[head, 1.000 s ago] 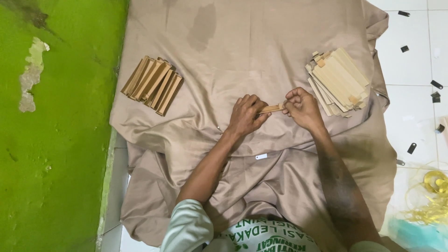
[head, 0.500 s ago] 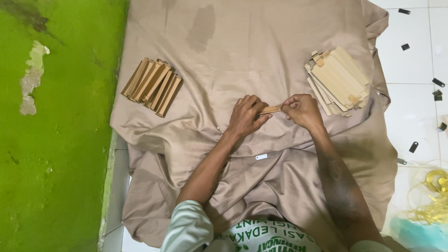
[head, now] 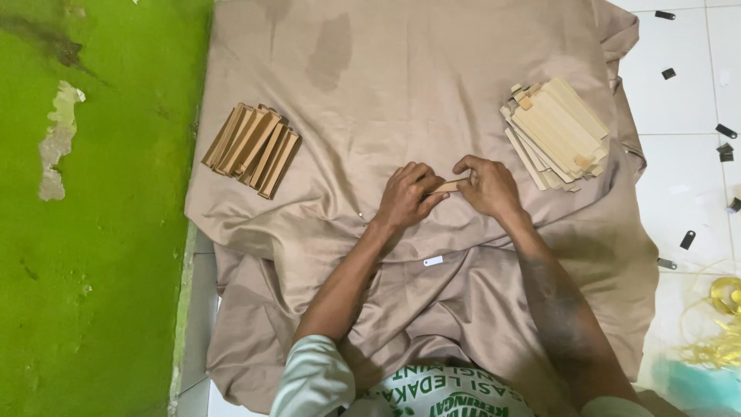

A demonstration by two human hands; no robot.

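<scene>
Both my hands meet over the middle of a beige cloth (head: 401,85). My left hand (head: 407,194) and my right hand (head: 488,186) together grip a small tan flat piece (head: 447,186), each closed on one end of it. A pile of pale flat pieces (head: 556,131) lies just beyond my right hand. Further left on the cloth sits a row of darker brown folded pieces (head: 252,149), well away from my left hand.
A green wall (head: 93,232) with peeling paint borders the cloth on the left. White floor tiles (head: 679,185) on the right carry several small dark clips (head: 687,239). A tangle of yellow string (head: 718,332) lies at the lower right. A small white tag (head: 433,261) rests on the cloth.
My hands stay in place on the small piece; only the fingers have shifted slightly around it. Both piles are unchanged.
</scene>
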